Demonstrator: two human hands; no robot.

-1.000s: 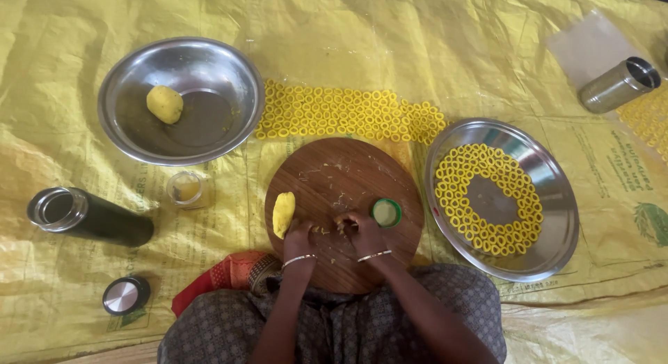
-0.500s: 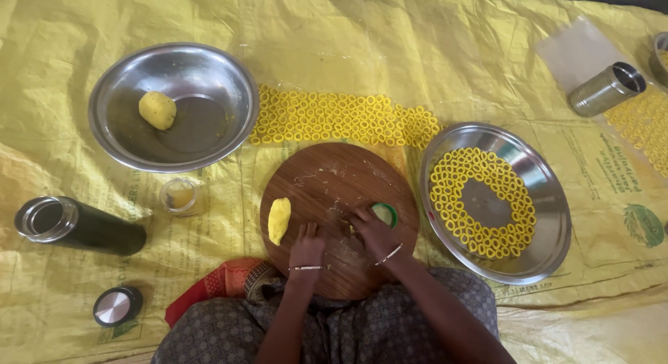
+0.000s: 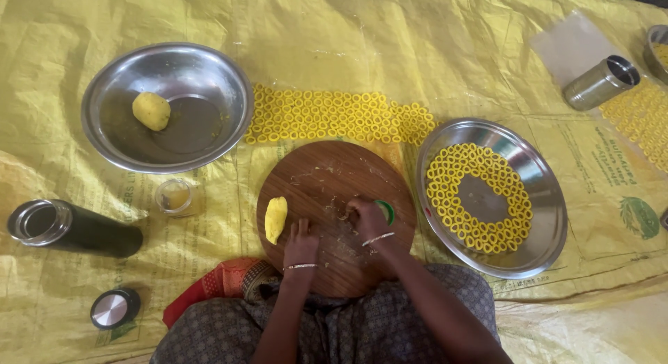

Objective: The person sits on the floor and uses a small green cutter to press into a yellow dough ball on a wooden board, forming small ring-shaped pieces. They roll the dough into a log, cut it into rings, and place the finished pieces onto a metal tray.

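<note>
A round wooden board [image 3: 327, 183] lies in front of me on the yellow sheet. My left hand [image 3: 300, 240] rests flat on the board, just right of a small oblong lump of yellow dough [image 3: 275, 219]. My right hand [image 3: 367, 216] is closed over a small green round cutter [image 3: 386, 210] near the board's right side, covering most of it. Dough crumbs lie between the hands. Whether any dough is under the right hand is hidden.
A steel bowl [image 3: 209, 86] at the left holds a dough ball [image 3: 151, 111]. A steel plate [image 3: 539, 190] at the right carries yellow dough rings [image 3: 480, 197]; more rings [image 3: 334, 117] lie on the sheet. A dark flask [image 3: 69, 228], its lid [image 3: 113, 308], a small glass cup [image 3: 175, 196] and a steel tumbler [image 3: 602, 82] lie around.
My right hand has moved onto the green cutter and closed over it; a second ago the cutter lay uncovered. My left hand shifted slightly toward the dough lump.
</note>
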